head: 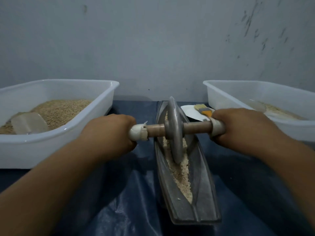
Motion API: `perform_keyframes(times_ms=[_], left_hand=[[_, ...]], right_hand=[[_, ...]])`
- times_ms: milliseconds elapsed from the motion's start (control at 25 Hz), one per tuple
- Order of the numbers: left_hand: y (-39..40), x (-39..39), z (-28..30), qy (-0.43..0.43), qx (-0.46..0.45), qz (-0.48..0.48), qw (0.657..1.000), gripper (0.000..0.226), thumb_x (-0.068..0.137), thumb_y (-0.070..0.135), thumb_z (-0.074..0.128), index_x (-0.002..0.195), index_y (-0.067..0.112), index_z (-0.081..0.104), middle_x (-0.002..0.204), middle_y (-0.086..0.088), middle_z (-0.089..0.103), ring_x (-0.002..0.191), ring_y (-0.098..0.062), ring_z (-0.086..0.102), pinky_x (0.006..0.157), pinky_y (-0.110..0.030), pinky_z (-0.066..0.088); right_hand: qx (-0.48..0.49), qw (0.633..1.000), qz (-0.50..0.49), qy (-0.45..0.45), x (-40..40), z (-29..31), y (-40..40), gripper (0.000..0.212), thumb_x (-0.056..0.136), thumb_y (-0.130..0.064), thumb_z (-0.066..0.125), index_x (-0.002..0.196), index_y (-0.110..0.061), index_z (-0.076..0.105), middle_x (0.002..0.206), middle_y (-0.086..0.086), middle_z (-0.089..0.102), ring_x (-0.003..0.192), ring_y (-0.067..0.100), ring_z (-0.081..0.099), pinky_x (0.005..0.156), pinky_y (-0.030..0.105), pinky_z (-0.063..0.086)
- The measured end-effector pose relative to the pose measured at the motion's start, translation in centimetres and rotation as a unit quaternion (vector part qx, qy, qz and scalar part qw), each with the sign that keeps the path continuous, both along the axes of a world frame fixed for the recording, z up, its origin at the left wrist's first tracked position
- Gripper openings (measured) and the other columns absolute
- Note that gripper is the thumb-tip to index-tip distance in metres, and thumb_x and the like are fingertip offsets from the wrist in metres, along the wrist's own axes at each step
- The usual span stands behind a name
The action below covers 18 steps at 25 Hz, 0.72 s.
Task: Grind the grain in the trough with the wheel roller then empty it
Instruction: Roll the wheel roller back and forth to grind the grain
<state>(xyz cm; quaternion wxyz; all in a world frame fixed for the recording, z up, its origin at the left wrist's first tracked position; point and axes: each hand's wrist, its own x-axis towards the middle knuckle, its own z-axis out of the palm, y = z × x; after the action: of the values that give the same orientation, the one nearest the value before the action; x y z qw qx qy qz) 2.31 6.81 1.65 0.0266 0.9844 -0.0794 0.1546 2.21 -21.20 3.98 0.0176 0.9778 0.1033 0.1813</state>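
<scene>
In trough (202,169), hand-gripped wheel roller (174,132).

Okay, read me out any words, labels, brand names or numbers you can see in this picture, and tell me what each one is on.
None. No text shows on the left tub, the right tub, the trough, the wheel roller, the brush or the wall, which bears only dark scuff marks.
</scene>
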Motion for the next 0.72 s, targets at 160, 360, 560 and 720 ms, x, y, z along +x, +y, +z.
perform_keyframes(times_ms=[160, 360, 560, 720], left_hand=[[1.3, -2.9, 1.8, 0.113, -0.006, -0.066, 0.991, 0.029, 0.055, 0.052, 0.061, 0.083, 0.047, 0.055, 0.076, 0.030, 0.060, 0.065, 0.006, 0.058, 0.053, -0.019, 0.043], [1.2, -2.9, 1.6, 0.112, 0.004, -0.043, 0.993, 0.027, 0.059, 0.049, 0.061, 0.085, 0.046, 0.053, 0.069, 0.019, 0.062, 0.060, 0.000, 0.058, 0.051, -0.018, 0.041], [-1.0, 1.8, 0.6, 0.029, 0.017, 0.039, 0.999, 0.015, 0.075, 0.035, 0.062, 0.074, 0.030, 0.048, 0.071, 0.009, 0.056, 0.067, -0.011, 0.055, 0.058, -0.028, 0.042], [-1.9, 4.4, 0.3, -0.022, 0.012, 0.042, 0.999, 0.009, 0.083, 0.029, 0.058, 0.080, 0.028, 0.050, 0.073, 0.006, 0.054, 0.068, -0.018, 0.052, 0.062, -0.030, 0.039]], right_hand=[[0.013, 0.990, 0.042, 0.136, -4.0, 1.7, -2.3, 0.046, 0.045, -0.069, 0.055, 0.088, -0.051, 0.055, 0.078, -0.032, 0.060, 0.062, -0.001, 0.059, 0.055, 0.026, 0.050], [0.015, 0.989, 0.043, 0.141, -3.3, 1.3, -2.1, 0.043, 0.046, -0.072, 0.056, 0.087, -0.058, 0.052, 0.076, -0.036, 0.058, 0.061, -0.002, 0.058, 0.051, 0.022, 0.045], [-0.020, 1.000, -0.019, 0.004, 3.1, -0.4, 0.2, 0.012, 0.078, -0.043, 0.055, 0.077, -0.031, 0.053, 0.067, -0.009, 0.053, 0.061, 0.017, 0.047, 0.046, 0.024, 0.024], [-0.008, 1.000, -0.013, -0.004, 6.3, -0.3, 1.0, 0.014, 0.085, -0.042, 0.053, 0.081, -0.029, 0.053, 0.078, -0.006, 0.061, 0.066, 0.020, 0.049, 0.052, 0.027, 0.028]])
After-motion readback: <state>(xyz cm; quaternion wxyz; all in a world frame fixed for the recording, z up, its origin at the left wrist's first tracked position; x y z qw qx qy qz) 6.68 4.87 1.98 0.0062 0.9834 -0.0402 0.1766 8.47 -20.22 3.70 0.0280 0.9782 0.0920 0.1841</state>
